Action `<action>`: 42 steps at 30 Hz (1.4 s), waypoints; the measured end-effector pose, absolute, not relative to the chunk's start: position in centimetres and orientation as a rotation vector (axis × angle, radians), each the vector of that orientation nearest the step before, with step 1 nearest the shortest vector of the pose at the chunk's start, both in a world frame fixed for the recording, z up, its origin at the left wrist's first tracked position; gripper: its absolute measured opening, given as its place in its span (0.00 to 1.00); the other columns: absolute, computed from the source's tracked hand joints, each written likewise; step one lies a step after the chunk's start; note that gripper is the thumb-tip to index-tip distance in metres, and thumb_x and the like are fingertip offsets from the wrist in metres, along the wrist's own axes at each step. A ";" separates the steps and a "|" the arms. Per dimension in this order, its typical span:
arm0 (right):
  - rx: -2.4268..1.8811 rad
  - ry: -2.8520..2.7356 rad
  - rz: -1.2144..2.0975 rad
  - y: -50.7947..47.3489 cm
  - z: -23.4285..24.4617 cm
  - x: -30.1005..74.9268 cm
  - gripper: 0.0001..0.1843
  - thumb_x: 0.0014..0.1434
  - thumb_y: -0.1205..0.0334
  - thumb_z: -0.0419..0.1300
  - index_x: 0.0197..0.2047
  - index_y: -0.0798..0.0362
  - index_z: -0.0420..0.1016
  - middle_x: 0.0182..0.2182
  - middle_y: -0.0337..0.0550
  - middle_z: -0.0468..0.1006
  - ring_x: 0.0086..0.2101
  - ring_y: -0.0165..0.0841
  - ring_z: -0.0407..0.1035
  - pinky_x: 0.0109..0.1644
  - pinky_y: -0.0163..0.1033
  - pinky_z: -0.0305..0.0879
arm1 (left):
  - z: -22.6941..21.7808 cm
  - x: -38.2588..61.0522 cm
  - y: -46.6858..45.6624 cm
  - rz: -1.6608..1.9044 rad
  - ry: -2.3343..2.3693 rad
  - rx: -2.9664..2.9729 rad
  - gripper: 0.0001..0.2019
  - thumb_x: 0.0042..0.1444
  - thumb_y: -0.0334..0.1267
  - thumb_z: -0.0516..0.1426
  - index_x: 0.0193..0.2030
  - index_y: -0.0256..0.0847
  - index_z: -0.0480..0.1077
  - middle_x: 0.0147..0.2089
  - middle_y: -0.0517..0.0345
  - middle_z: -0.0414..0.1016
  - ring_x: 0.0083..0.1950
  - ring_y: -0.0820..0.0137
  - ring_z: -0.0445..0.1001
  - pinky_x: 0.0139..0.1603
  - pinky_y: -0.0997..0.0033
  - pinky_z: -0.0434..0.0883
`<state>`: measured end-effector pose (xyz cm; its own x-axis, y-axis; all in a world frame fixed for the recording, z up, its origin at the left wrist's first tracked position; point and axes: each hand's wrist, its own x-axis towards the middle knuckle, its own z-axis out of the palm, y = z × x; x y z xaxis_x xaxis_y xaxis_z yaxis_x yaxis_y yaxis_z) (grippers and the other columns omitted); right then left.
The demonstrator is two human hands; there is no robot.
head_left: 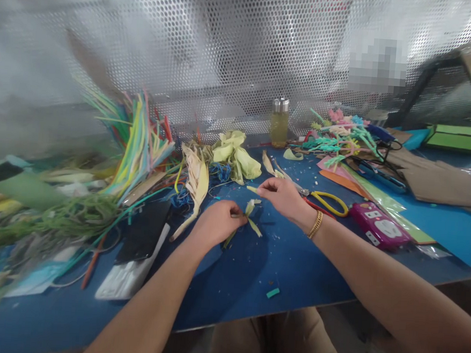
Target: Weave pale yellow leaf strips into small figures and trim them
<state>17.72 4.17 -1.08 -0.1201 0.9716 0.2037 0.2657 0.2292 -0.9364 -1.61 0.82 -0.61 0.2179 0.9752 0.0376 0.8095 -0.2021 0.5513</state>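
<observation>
On the table (220,283), the left hand (216,223), a husk sprig (252,214) in it, lies just left of and before the right hand (284,197), a husk strip (252,189) in its fingertips. Scissors (328,203) lie right of that hand, a bottle (279,125) behind it, and a bundle of strips (141,143) far left.

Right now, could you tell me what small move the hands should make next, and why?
Probably draw the right hand toward the left hand to lay its pinched strip against the husk bundle, since the two look apart.
</observation>
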 end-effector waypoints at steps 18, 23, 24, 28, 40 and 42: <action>-1.086 -1.645 1.020 2.7 -0.4 16.7 0.06 0.50 0.62 0.62 0.29 0.56 0.76 0.25 0.40 0.76 0.24 0.26 0.64 0.28 0.33 0.60 | -0.5 -0.9 1.0 1.052 1.210 1.338 0.16 0.43 0.45 0.67 0.36 0.37 0.79 0.28 0.57 0.75 0.28 0.73 0.67 0.31 0.73 0.63; -1.092 -1.645 1.044 2.7 -0.2 16.8 0.09 0.50 0.59 0.63 0.28 0.56 0.76 0.23 0.39 0.75 0.23 0.26 0.63 0.27 0.33 0.59 | -0.6 -0.8 0.9 1.055 1.209 1.369 0.15 0.43 0.47 0.67 0.34 0.39 0.80 0.29 0.58 0.75 0.29 0.72 0.67 0.32 0.72 0.64; -1.101 -1.650 1.039 2.7 -0.2 16.9 0.09 0.50 0.58 0.63 0.28 0.56 0.76 0.23 0.39 0.75 0.23 0.26 0.63 0.27 0.33 0.58 | -0.7 -0.8 0.9 1.060 1.217 1.367 0.15 0.43 0.48 0.67 0.33 0.39 0.80 0.29 0.58 0.75 0.29 0.72 0.67 0.33 0.72 0.64; -1.113 -1.675 1.007 2.6 0.1 16.9 0.08 0.50 0.59 0.62 0.28 0.57 0.76 0.22 0.39 0.75 0.23 0.26 0.63 0.27 0.33 0.58 | -0.6 -0.7 0.9 1.070 1.215 1.369 0.14 0.43 0.48 0.67 0.32 0.39 0.79 0.28 0.58 0.74 0.30 0.73 0.67 0.34 0.72 0.65; -1.108 -1.734 0.947 2.5 0.1 17.1 0.08 0.51 0.61 0.63 0.28 0.57 0.77 0.23 0.40 0.75 0.24 0.26 0.64 0.28 0.33 0.57 | -0.8 -0.1 0.7 1.168 1.233 1.295 0.14 0.40 0.47 0.69 0.29 0.38 0.79 0.26 0.59 0.73 0.28 0.73 0.66 0.31 0.73 0.64; -1.115 -1.767 0.911 2.5 0.1 17.1 0.07 0.52 0.61 0.63 0.28 0.57 0.77 0.23 0.40 0.76 0.24 0.27 0.64 0.28 0.33 0.57 | -0.9 0.0 0.7 1.175 1.238 1.268 0.15 0.37 0.47 0.70 0.28 0.38 0.78 0.25 0.58 0.73 0.28 0.73 0.66 0.32 0.72 0.64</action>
